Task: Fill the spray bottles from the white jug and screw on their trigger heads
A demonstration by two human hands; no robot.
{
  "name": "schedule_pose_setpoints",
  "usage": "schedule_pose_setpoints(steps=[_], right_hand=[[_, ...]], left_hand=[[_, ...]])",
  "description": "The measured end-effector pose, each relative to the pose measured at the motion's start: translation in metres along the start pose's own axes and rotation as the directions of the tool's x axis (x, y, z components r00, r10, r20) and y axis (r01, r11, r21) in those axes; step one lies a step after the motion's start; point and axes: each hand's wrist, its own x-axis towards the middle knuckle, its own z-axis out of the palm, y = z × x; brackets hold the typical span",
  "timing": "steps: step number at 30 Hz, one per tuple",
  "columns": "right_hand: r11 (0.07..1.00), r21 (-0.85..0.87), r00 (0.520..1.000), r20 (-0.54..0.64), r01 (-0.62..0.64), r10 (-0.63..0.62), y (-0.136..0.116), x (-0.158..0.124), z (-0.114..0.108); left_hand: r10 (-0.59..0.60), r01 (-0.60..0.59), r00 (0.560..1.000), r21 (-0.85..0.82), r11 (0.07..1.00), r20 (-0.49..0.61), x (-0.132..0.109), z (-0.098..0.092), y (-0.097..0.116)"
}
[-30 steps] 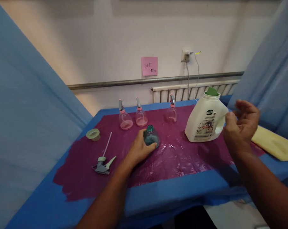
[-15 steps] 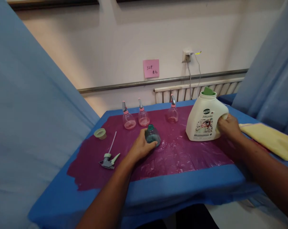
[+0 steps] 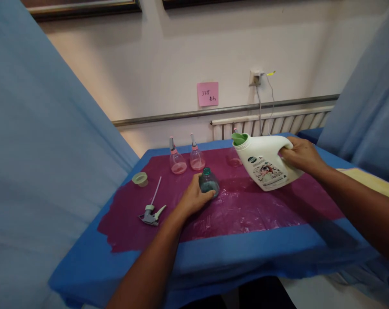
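My left hand (image 3: 192, 198) is wrapped round a small teal spray bottle (image 3: 209, 183) that stands open-necked on the maroon plastic sheet (image 3: 246, 210). My right hand (image 3: 300, 154) grips the handle of a white detergent jug (image 3: 265, 160) with a green spout. The jug is lifted and tilted to the left, its spout pointing toward the teal bottle but still apart from it. A grey-green trigger sprayer head (image 3: 151, 212) with its long tube lies loose on the sheet to the left of my left hand.
Two pink spray bottles (image 3: 177, 159) stand at the back of the table; a third is partly hidden behind the jug. A pale green cap (image 3: 140, 178) sits at the left edge. A yellow cloth (image 3: 378, 183) lies at the right. Blue drapes flank the blue-covered table (image 3: 239, 253).
My right hand went from open beside the jug to gripping its handle, then lifted the jug and tipped it leftward. My left hand stayed on the teal bottle.
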Motion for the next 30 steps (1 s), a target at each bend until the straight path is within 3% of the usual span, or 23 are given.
schedule_pose_setpoints(steps=[6,13,18,25,30], right_hand=[[0.979,-0.168,0.99,0.105,0.116,-0.099,-0.019,0.009,0.0],[0.938,-0.308,0.987,0.076,0.157,-0.14,-0.033,0.014,0.015],[0.894,-0.411,0.981,0.148,0.179,-0.128,-0.04,0.02,0.02],[0.832,-0.495,0.955,0.267,0.251,-0.129,-0.051,0.022,0.021],[0.826,-0.501,0.948,0.294,0.26,-0.121,-0.056,0.021,0.02]], left_hand=[[-0.034,0.034,0.999,-0.008,0.999,-0.02,-0.001,0.002,0.003],[-0.011,0.0,0.996,-0.131,0.991,-0.087,0.005,0.005,-0.002],[0.004,-0.021,0.99,-0.12,0.993,-0.144,0.001,-0.008,0.013],[0.059,-0.053,0.983,0.038,0.998,-0.172,-0.016,-0.043,0.034],[0.072,-0.03,0.989,0.302,0.953,-0.131,-0.029,-0.062,0.052]])
